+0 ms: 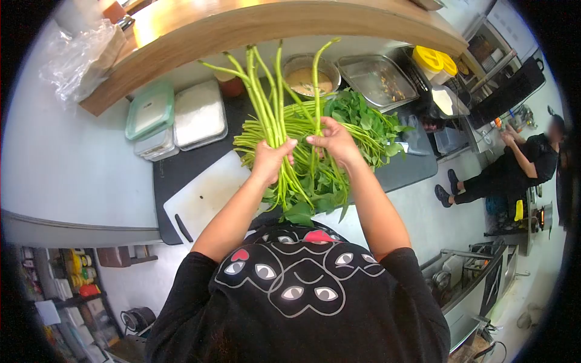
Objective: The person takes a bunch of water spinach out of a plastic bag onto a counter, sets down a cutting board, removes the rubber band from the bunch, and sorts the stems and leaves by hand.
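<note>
My left hand (273,158) is closed round a bunch of long green stems (272,115), which stand up past the hand, with leaves hanging below it. To its right, my right hand (334,143) pinches a single stem (317,78) between thumb and fingers. Under and behind both hands lies a large pile of leafy greens (363,121), stems to the left and leaves to the right. A white cutting board (209,187) is left of the pile, partly under my left forearm. A knife (394,148) lies at the pile's right edge.
Behind the pile are a bowl of cloudy liquid (310,78) and a metal tray (378,78). Lidded containers (198,112) stand at the left. A wooden shelf (272,27) spans the back. Another person (526,157) stands far right, near kitchen equipment.
</note>
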### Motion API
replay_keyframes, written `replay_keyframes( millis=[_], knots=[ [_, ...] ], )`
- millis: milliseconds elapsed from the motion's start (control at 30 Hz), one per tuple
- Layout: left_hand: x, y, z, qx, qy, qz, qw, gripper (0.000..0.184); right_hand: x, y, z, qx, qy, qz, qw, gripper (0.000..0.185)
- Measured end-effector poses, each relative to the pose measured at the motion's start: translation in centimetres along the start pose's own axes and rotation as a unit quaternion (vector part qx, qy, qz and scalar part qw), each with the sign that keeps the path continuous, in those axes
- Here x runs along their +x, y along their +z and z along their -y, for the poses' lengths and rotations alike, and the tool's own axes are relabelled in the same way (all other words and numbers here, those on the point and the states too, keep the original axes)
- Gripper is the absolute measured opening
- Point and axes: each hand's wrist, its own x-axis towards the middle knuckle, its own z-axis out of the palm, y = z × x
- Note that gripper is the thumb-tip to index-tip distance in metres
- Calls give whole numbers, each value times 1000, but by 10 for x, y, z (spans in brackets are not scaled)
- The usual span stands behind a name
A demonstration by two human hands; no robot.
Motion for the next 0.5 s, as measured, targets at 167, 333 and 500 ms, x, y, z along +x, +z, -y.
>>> replay_keyframes(
  millis=[167,333,500],
  knots=[
    [-6,12,-5,-9,3,74,997,16,5,15,0,72,-17,70,995,45],
    [-5,4,-14,-1,13,161,987,26,2,14,0,105,-9,103,989,50],
    [-8,0,-15,-16,-31,93,995,27,-3,3,3,45,17,43,998,52]
  ],
)
